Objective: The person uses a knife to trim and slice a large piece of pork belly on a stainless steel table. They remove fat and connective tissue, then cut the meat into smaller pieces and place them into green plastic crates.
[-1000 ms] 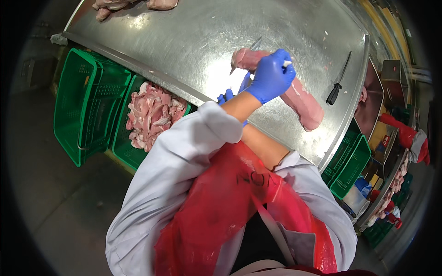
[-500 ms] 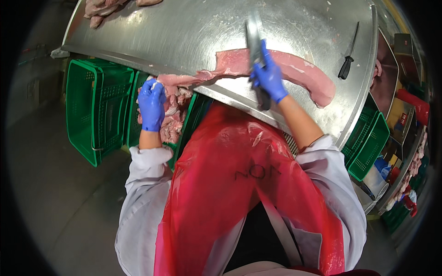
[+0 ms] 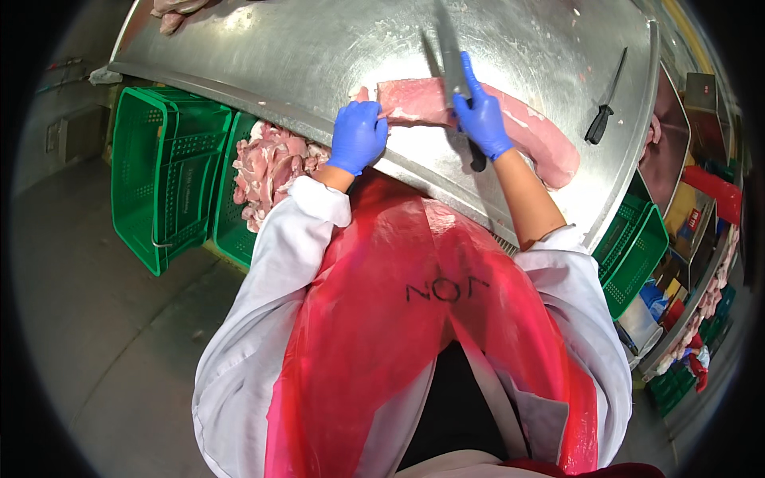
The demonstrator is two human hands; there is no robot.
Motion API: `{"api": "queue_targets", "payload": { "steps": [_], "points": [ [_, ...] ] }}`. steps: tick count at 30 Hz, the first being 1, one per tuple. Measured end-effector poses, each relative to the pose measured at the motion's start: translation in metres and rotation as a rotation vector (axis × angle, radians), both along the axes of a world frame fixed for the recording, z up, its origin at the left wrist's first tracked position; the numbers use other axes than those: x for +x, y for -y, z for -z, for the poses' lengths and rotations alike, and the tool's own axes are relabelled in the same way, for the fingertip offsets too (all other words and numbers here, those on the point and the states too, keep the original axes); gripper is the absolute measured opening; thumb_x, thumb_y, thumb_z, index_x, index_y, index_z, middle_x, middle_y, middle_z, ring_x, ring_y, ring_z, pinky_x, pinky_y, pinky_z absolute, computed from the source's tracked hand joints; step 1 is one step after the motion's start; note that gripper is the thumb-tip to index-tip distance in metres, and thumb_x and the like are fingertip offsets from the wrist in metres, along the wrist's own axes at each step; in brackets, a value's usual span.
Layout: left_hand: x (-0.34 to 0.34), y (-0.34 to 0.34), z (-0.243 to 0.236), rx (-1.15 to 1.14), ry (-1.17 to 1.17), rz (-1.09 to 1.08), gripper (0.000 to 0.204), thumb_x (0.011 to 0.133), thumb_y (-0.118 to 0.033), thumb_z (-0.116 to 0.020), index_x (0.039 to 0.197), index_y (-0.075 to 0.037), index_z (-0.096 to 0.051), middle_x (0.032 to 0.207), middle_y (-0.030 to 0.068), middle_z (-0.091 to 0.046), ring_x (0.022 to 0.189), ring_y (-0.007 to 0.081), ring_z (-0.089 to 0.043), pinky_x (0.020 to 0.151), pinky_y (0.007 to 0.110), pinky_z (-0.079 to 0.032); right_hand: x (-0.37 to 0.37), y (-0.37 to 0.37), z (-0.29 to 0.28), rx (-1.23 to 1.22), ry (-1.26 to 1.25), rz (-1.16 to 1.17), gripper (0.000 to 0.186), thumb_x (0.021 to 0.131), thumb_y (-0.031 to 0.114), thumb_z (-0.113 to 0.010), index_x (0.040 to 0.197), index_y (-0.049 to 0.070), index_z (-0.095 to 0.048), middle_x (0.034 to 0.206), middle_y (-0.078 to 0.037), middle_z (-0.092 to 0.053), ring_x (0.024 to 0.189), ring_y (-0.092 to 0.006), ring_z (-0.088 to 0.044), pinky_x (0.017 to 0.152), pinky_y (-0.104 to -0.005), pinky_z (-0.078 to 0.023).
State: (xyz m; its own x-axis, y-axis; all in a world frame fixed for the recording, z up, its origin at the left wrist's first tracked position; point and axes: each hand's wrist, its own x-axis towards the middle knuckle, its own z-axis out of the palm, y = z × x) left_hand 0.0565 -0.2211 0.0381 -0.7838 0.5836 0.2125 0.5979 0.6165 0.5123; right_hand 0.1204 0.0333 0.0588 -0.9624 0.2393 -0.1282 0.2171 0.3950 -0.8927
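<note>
A long, pale pink pork loin lies curved along the near side of the steel table. At its left end my left hand, in a blue glove, is closed on the meat, with a small bit showing above the fingers. My right hand, also blue-gloved, grips a large knife with the index finger stretched along it. The blade points to the far side, above the middle of the loin; whether it touches the meat I cannot tell. Below the hand the black handle end sticks out.
A green crate full of meat trimmings stands at the table's left edge, beside another green crate. A thin black-handled knife lies on the steel table at right. More meat sits far left; a green crate stands right.
My left hand has moved right, from over the trimmings crate to the loin's left end. The strip stretched toward that crate no longer shows. My right hand has shifted slightly right with the knife.
</note>
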Motion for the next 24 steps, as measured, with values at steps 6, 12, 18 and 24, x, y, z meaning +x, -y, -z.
{"api": "queue_targets", "payload": {
  "steps": [6, 12, 18, 24],
  "points": [
    [-0.005, 0.001, 0.01, 0.069, -0.046, 0.006, 0.012, 0.083, -0.012, -0.063, 0.09, -0.003, -0.06, 0.079, 0.0187, -0.063, 0.078, 0.0413, -0.06, 0.072, 0.052, -0.048, 0.031, 0.04, 0.007, 0.273, 0.084, -0.396, 0.069, 0.097, 0.02, -0.051, 0.16, 0.031, -0.024, 0.084, -0.027, -0.068, 0.076, -0.0463, -0.067, 0.071, -0.0543, -0.053],
    [0.001, 0.001, 0.009, 0.081, 0.08, -0.041, 0.014, 0.083, -0.013, -0.061, 0.09, -0.001, -0.061, 0.1, 0.024, -0.066, 0.089, 0.0431, -0.06, 0.08, 0.054, -0.047, 0.088, -0.01, -0.002, 0.091, 0.087, -0.594, 0.069, 0.098, 0.02, -0.051, 0.16, 0.029, -0.024, 0.091, -0.024, -0.07, 0.079, -0.0444, -0.068, 0.073, -0.0524, -0.054],
    [0.008, 0.0, -0.007, -0.099, -0.107, 0.027, 0.018, 0.083, -0.013, -0.063, 0.096, -0.002, -0.064, 0.083, 0.0194, -0.064, 0.08, 0.0412, -0.06, 0.073, 0.052, -0.049, -0.019, 0.089, -0.006, 0.458, 0.211, -0.516, 0.077, 0.092, 0.009, -0.052, 0.161, 0.028, -0.021, 0.093, -0.025, -0.07, 0.082, -0.0417, -0.07, 0.074, -0.0504, -0.056],
    [-0.024, 0.048, 0.026, 0.162, 0.004, -0.299, 0.015, 0.086, -0.015, -0.063, 0.093, -0.002, -0.064, 0.082, 0.0187, -0.063, 0.078, 0.0351, -0.061, 0.071, 0.046, -0.049, 0.046, 0.049, -0.017, 0.638, 0.312, -0.684, 0.086, 0.087, 0.003, -0.05, 0.162, 0.031, -0.017, 0.087, -0.021, -0.07, 0.072, -0.0383, -0.07, 0.065, -0.0506, -0.056]
  ]
}}
